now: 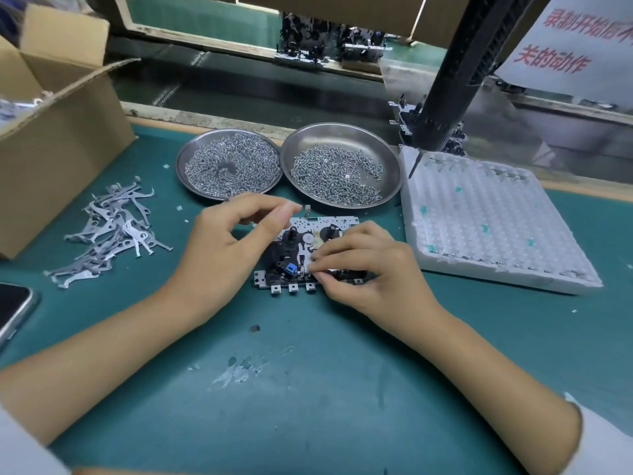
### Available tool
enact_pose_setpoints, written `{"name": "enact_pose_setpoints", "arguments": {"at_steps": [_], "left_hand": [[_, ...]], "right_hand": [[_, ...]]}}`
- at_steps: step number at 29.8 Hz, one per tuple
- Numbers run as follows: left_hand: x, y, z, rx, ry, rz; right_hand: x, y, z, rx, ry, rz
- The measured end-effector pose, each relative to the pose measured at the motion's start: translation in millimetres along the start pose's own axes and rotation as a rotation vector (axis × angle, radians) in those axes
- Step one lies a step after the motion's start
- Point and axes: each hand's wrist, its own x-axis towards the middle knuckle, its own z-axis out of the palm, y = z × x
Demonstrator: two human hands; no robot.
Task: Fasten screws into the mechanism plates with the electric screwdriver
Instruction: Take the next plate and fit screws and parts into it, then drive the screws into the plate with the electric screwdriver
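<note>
On the teal-green work mat [308,389], one silver mechanism plate with black spindles and a blue part [301,255], flat between both hands. Left hand [222,241] curled at the plate's left edge, thumb and forefinger pinched narrow near a small upright metal tab (whether anything sits in the pinch, cannot tell). Right hand [370,269] over the plate's right half, fingertips [317,269] pressed close together on a small pale piece. Behind, two round steel dishes of silver screws: left dish [185,156], right dish [394,166], rims touching. Black electric screwdriver [445,80] hanging upper right. One white dimpled foam tray [496,228] at right; one heap of grey metal levers [109,231] and one open cardboard box [58,132] at left.
</note>
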Motion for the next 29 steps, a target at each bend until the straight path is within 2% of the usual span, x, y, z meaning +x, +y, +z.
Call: {"name": "enact_pose_setpoints", "arguments": {"at_steps": [4,8,13,18,25,27,29], "left_hand": [[-2.6,2.7,1.3,0.042,-0.037,0.025],[-6.7,4.1,1.0,0.187,-0.155,0.118],[-11.8,2.8,3.4,0.424,-0.296,0.204],[-12.0,-1.3,6.8,0.475,-0.269,0.201],[-10.6,-2.3,9.0,0.383,-0.256,0.170],[-10.5,-2.5,9.3,0.364,-0.254,0.158],[-12.8,-1.9,7.9,0.345,-0.265,0.146]], "right_hand": [[-0.1,1.4,-0.8,-0.046,-0.008,-0.052],[0.3,1.1,-1.6,-0.074,-0.041,-0.076],[0.0,-0.9,-4.9,0.021,-0.073,0.047],[1.4,-2.6,-4.8,0.036,-0.051,0.045],[0.0,-2.1,-6.5,0.048,-0.053,0.063],[0.2,-3.2,-8.3,0.047,0.034,0.046],[-0.7,-8.3,-13.3,0.022,0.312,0.027]]}}
